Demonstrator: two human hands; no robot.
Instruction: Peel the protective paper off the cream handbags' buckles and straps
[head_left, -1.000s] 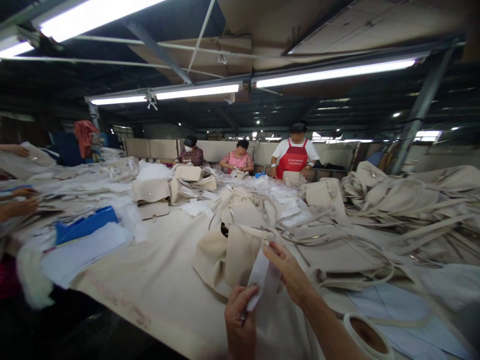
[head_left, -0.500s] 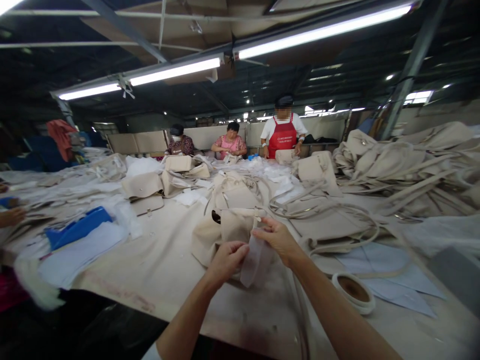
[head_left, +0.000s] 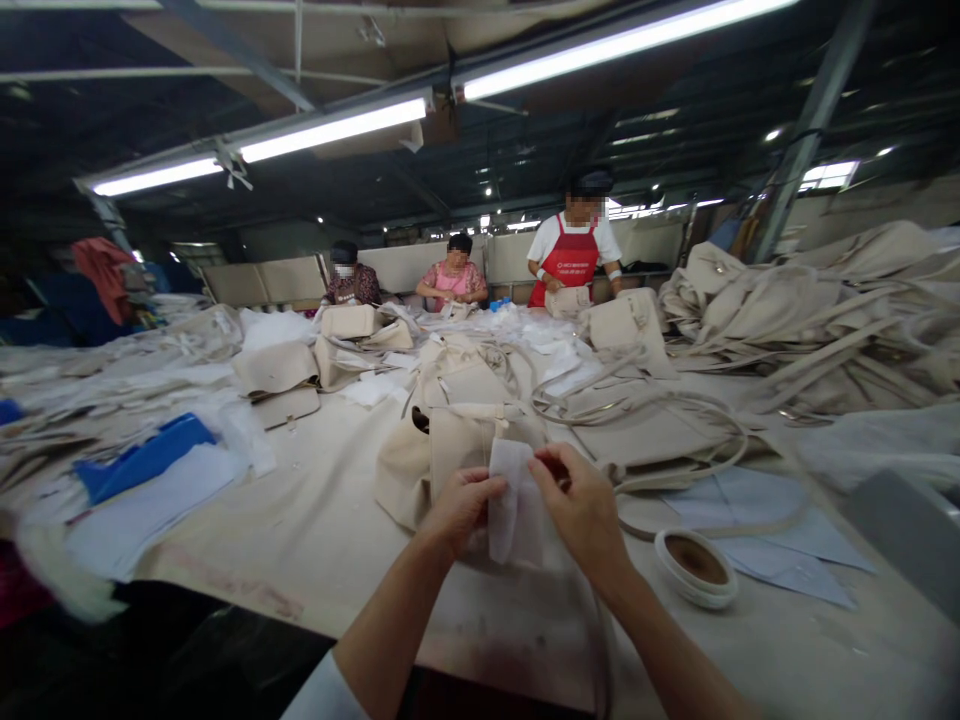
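Observation:
A thin, white translucent sheet hangs upright between my two hands, in front of a cream handbag. My left hand pinches the sheet's left edge between thumb and fingers. On the other side, my right hand grips its upper right edge with bent fingers. The handbag sits on the table right behind the sheet, its short top strap facing me. Part of the bag is hidden by the sheet and my hands.
A round white roll lies to the right, beside pale blue sheets. Cream bags and straps are heaped at the far right. On the left are a blue piece and white paper. Several co-workers handle bags across the table.
The sheet has been opened out wider and raised in front of the bag. My right hand has moved from the bag's strap end down to the sheet's right edge.

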